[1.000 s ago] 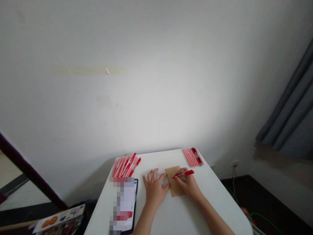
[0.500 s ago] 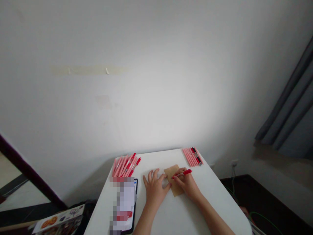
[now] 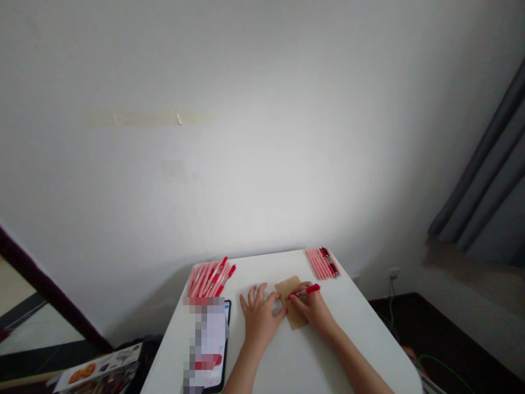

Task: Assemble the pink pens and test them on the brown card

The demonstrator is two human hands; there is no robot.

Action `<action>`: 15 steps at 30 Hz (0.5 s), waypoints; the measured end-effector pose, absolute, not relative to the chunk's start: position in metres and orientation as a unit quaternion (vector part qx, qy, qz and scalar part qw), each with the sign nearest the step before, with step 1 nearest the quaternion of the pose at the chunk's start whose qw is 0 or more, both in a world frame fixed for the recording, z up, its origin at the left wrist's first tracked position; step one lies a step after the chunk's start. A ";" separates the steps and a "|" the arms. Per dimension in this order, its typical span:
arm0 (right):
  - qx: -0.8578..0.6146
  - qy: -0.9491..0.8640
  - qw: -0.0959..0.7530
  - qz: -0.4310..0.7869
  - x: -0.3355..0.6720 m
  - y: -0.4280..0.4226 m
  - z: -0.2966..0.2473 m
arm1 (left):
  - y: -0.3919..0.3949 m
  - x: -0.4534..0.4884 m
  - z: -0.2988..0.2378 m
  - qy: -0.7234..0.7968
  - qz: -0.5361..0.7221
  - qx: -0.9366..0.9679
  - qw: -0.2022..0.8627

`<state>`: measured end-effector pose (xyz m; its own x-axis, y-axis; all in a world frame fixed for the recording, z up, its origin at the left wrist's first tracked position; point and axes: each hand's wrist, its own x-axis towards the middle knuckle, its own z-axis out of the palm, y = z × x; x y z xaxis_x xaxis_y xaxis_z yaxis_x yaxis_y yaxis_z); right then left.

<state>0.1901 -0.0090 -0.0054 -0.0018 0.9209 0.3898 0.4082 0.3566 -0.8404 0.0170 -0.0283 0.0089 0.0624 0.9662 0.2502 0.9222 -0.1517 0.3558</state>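
Observation:
A small brown sheet of paper (image 3: pixel 296 320) lies on the white table (image 3: pixel 287 366). My right hand (image 3: pixel 315 306) pinches a red pen (image 3: pixel 305 291), its tip down at the paper and its red end pointing up to the right. Fingers spread, my left hand (image 3: pixel 260 314) lies flat on the table, with its thumb and index finger touching the paper's left edge. Any marks on the paper are too small to make out.
Several pink and red pens (image 3: pixel 210 278) lie in a loose pile at the back left. A neat row of pink, red and black pens (image 3: pixel 323 263) is at the back right. A phone (image 3: pixel 213 345), partly blurred out, lies at the left. Behind the table stands the wall (image 3: pixel 287 164).
The red end of the pen has shifted very slightly to the left. My left hand and the paper stay in place.

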 end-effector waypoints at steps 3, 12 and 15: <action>-0.512 -0.658 0.492 0.252 0.190 -0.009 -0.004 | -0.029 0.017 0.011 0.650 0.216 0.727 0.050; -0.516 -0.655 0.492 0.250 0.189 -0.009 -0.002 | -0.029 0.017 0.011 0.651 0.211 0.727 0.056; -0.522 -0.650 0.492 0.252 0.189 -0.008 -0.005 | -0.028 0.017 0.010 0.650 0.208 0.729 0.060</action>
